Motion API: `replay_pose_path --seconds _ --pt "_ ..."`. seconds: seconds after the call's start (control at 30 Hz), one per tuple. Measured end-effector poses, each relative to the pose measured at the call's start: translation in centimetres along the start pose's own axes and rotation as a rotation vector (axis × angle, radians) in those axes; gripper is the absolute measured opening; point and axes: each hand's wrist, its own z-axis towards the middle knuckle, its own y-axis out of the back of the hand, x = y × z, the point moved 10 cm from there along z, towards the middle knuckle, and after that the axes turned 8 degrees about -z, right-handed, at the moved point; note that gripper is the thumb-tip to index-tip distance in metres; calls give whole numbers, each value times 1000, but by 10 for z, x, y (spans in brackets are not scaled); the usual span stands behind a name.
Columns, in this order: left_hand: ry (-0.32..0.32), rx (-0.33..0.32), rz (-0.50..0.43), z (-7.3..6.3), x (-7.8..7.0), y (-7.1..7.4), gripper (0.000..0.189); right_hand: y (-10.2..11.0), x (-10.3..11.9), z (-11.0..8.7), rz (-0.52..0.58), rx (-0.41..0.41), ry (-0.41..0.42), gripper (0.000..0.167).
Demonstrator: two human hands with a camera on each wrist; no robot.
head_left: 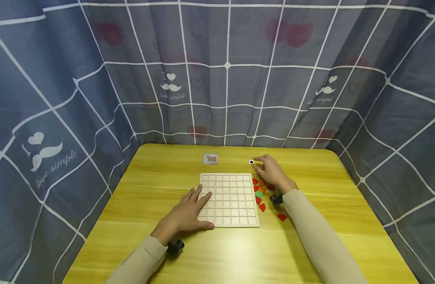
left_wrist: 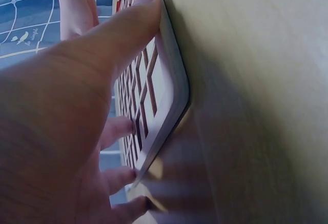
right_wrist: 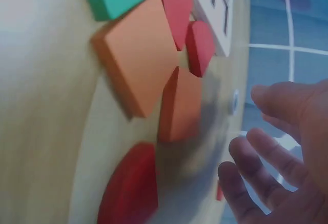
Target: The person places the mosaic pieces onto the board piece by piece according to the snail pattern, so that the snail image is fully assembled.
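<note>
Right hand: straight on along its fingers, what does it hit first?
Likely the small white disc with a black centre, just off the right hand's fingertips. Fingertip height above the table is unclear, so it might pass over.

One grid board (head_left: 231,199); taking it as the clock's centre, one picture card (head_left: 210,159) at 11 o'clock and one black-centred white disc (head_left: 251,162) at 1. Between 2 and 4 o'clock, at least six red pieces (head_left: 282,217), two orange pieces (right_wrist: 138,52) and at least one green piece (head_left: 259,194); the right arm may hide more. Two hands: left hand (head_left: 184,215) at 8, right hand (head_left: 272,171) at 2. Two black wrist cameras (head_left: 176,247). Three moustache prints (head_left: 47,154).
</note>
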Motion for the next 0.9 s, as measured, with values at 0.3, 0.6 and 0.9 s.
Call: replay_pose_path --seconds 0.3,0.6,0.9 --pt "8 6 -13 0 3 3 117 -31 -28 34 83 -1 52 44" --pt "1 -7 -34 1 4 2 117 -63 -70 58 61 -49 -33 20" --pt "12 -11 -33 1 4 5 118 -39 -30 37 141 13 -21 24"
